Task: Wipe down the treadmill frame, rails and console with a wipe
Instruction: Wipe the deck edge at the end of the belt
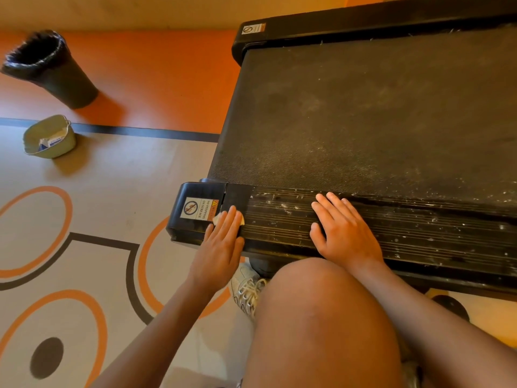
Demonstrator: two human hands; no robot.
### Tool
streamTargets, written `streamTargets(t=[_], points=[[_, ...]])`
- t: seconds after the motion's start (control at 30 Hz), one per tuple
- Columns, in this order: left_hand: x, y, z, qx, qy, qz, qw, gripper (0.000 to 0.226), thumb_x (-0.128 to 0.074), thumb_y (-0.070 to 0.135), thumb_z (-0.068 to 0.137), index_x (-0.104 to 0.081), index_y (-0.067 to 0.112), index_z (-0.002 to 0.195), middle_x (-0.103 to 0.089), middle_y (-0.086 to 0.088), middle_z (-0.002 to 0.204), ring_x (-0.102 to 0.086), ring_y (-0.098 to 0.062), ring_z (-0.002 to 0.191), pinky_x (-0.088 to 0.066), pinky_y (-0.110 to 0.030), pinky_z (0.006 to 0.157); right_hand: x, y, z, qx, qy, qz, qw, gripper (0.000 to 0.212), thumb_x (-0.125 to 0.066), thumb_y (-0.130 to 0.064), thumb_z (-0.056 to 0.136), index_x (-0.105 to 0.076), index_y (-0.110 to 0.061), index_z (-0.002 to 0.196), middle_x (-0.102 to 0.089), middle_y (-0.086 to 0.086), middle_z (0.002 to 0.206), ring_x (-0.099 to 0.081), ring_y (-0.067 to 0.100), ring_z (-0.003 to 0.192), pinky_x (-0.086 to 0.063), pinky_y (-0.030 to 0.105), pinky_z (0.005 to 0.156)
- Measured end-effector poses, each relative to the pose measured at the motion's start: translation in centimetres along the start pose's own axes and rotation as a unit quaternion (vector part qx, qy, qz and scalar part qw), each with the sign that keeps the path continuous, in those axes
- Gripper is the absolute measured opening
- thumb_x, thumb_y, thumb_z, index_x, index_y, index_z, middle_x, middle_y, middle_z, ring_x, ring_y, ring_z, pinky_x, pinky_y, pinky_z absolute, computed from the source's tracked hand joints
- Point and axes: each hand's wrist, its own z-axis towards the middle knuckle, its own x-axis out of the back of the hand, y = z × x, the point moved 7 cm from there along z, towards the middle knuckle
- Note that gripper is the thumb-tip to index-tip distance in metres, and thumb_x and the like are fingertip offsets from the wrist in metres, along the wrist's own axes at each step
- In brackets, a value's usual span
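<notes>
Hands, two, bare. Left hand [223, 242]: fingers straight and together, palm down, pressing a small pale crumpled wipe [216, 219] onto the left end of the near black ribbed side rail [419, 231], just beside the glossy black end cap with a warning sticker [193, 211]. Only the wipe's edges show past the fingers. Right hand [345, 228]: flat, fingers slightly spread, holding nothing, resting on the same rail to the right.

Progress, as judged: early.
- Near rail: a short smooth patch at its left end looks dark and free of specks. The ribbed length running right carries white specks and dust, so most of it is left to do.
- Dark textured running belt [363, 113]: dusty, speckled along its near edge.
- Far black side rail [363, 22]: condition cannot be told.
- Console: out of view.

Floor, far left: black lined waste bin [56, 79]; pale green pail [68, 142] holding a white-and-blue packet.
</notes>
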Motion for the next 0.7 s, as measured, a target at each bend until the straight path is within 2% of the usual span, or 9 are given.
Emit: streamTargets(t=[0.07,0.17,0.3,0.43,0.6,0.7], points=[[-0.6,-0.1,-1.8,0.008,0.001,0.013,1.000,0.059,-0.009,0.049,0.108,0.000,0.027,0.162,0.011,0.011,0.168,0.016,-0.007,0.153,0.011,-0.029,0.121,0.0,0.1,0.0,0.001,0.001,0.000,1.000,0.060,-0.030,-0.039,0.101,-0.059,-0.007,0.142,-0.053,0.014,0.150,-0.044,0.030,0.145,-0.035,0.051,0.120],[-0.9,-0.2,-1.3,0.009,0.004,0.010,1.000,0.064,-0.003,0.054,0.104,-0.003,0.027,0.162,0.009,0.010,0.168,0.014,-0.008,0.154,0.009,-0.031,0.122,0.0,0.1,0.0,0.001,0.002,-0.004,1.000,0.060,-0.029,-0.040,0.101,-0.059,-0.008,0.142,-0.053,0.014,0.151,-0.044,0.029,0.145,-0.034,0.050,0.120],[-0.2,-0.1,2.1,0.013,0.006,0.015,1.000,0.059,-0.013,0.047,0.109,-0.007,0.022,0.163,0.002,0.004,0.170,0.008,-0.016,0.156,0.005,-0.042,0.127,-0.1,0.0,0.0,-0.001,0.003,-0.008,1.000,0.060,-0.029,-0.041,0.101,-0.059,-0.008,0.142,-0.053,0.013,0.151,-0.044,0.029,0.145,-0.033,0.048,0.121],[-0.3,1.1,3.2,0.040,0.011,0.006,0.999,0.058,-0.018,0.041,0.111,-0.005,0.021,0.163,0.002,0.002,0.170,0.009,-0.017,0.156,0.005,-0.043,0.127,-0.1,0.1,-0.1,-0.001,0.002,-0.009,1.000,0.060,-0.029,-0.040,0.101,-0.059,-0.008,0.142,-0.053,0.013,0.151,-0.044,0.029,0.145,-0.034,0.048,0.120],[-1.2,1.2,-0.9,0.035,0.029,-0.001,0.999,0.060,-0.010,0.047,0.108,-0.004,0.023,0.162,0.005,0.007,0.169,0.013,-0.011,0.154,0.006,-0.030,0.123,0.0,0.1,-0.1,-0.003,0.004,-0.009,1.000,0.060,-0.029,-0.041,0.101,-0.059,-0.008,0.142,-0.053,0.013,0.151,-0.045,0.029,0.145,-0.033,0.048,0.120],[-1.3,0.8,-1.3,0.038,0.033,0.004,0.999,0.059,-0.010,0.047,0.108,-0.007,0.024,0.162,0.001,0.007,0.169,0.011,-0.010,0.155,0.005,-0.029,0.123,-0.1,0.1,-0.1,-0.001,0.005,-0.011,1.000,0.060,-0.029,-0.040,0.101,-0.059,-0.008,0.142,-0.053,0.014,0.150,-0.045,0.030,0.144,-0.032,0.048,0.120]])
